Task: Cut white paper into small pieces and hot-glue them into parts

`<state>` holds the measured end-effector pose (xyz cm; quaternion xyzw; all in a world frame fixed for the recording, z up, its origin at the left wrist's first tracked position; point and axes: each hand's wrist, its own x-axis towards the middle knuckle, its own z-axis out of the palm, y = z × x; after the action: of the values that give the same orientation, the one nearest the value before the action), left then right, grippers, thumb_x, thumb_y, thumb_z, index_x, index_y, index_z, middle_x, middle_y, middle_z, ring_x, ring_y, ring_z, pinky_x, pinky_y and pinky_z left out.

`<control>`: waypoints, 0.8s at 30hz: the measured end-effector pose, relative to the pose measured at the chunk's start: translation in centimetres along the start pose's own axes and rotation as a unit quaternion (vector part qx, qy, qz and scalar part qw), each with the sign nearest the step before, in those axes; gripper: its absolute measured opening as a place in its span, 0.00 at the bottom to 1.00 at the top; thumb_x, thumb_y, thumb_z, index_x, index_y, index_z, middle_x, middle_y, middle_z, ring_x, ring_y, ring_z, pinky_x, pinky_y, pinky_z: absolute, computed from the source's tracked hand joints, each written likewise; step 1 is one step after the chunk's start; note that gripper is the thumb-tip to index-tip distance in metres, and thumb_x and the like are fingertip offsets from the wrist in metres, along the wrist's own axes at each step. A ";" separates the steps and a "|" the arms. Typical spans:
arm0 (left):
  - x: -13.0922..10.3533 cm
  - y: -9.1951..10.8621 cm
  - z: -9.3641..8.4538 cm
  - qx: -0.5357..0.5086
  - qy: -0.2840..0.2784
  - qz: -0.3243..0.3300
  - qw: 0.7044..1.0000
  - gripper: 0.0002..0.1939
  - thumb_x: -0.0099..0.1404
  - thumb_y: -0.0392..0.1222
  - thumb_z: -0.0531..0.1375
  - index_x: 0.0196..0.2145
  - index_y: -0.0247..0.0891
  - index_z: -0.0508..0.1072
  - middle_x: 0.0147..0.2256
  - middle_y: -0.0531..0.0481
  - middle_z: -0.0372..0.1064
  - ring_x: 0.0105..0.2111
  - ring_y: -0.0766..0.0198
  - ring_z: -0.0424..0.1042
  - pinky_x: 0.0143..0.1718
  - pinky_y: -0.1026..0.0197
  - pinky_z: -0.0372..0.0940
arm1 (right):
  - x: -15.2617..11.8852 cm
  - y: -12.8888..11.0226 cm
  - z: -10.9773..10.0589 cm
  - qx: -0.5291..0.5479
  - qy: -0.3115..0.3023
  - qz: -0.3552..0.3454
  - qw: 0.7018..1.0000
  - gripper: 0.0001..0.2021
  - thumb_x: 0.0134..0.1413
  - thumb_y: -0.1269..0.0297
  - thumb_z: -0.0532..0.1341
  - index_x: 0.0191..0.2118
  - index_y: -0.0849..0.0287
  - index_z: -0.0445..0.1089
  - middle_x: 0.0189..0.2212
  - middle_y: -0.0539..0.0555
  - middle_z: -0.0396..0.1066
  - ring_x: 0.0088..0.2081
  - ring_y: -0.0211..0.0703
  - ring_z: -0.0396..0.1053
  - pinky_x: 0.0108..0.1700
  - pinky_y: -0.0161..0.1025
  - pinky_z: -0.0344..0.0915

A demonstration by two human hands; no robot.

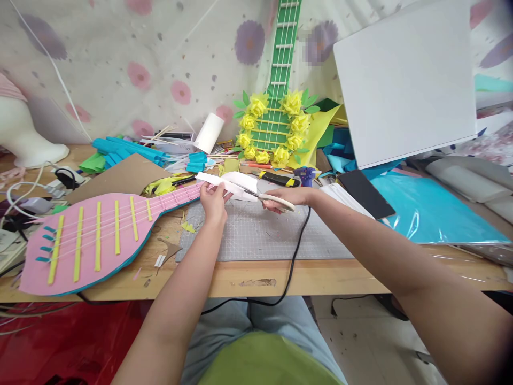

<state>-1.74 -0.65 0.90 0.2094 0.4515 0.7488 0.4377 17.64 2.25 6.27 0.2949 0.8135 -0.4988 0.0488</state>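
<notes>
One sheet [240,179] is pinched above the mat [256,235] by the left hand [215,202]; scissors [263,197] are gripped in the right hand [277,197], blades [247,191] at the sheet. A cut could be skewed if the sheet sags, or left fingertips [221,187] nicked by stray blades.

Paper [247,182] is seen as plain white, scissors [286,205] are cream-handled, grey mat [248,235] is gridded in paler lines, pink lute-shaped piece [107,235] is barred in yellow and edged in teal, green stringed piece [264,124] is flanked by yellow flowers [294,101], off-white backdrop [108,37] is printed with pink and purple blooms.
</notes>
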 end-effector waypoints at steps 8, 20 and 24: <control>0.1 -0.1 0.1 -0.003 0.003 -0.005 1.000 0.16 0.52 0.32 0.57 0.38 0.41 0.58 0.37 0.49 0.68 0.31 0.65 0.73 0.35 0.57 0.68 | -0.1 0.0 -0.2 -0.003 0.008 0.016 1.000 0.26 0.43 0.38 0.53 0.26 0.61 0.57 0.21 0.49 0.58 0.23 0.31 0.57 0.24 0.30 0.56; 0.0 -0.1 0.2 -0.004 0.013 -0.008 1.000 0.17 0.52 0.31 0.57 0.38 0.41 0.57 0.36 0.50 0.68 0.31 0.66 0.73 0.35 0.58 0.68 | -0.1 0.1 -0.1 0.023 0.024 0.043 0.999 0.27 0.40 0.38 0.55 0.27 0.62 0.59 0.21 0.48 0.58 0.21 0.30 0.57 0.22 0.30 0.55; 0.0 -0.1 0.2 -0.002 0.016 -0.011 1.000 0.18 0.51 0.32 0.58 0.39 0.41 0.58 0.37 0.50 0.68 0.32 0.66 0.73 0.35 0.59 0.68 | -0.1 0.2 -0.1 0.038 0.025 0.038 0.998 0.26 0.41 0.39 0.56 0.28 0.62 0.60 0.21 0.48 0.58 0.21 0.29 0.57 0.21 0.29 0.55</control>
<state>-1.53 -0.49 0.93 0.1912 0.4598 0.7478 0.4391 17.82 2.34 6.16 0.3401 0.7829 -0.5197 0.0359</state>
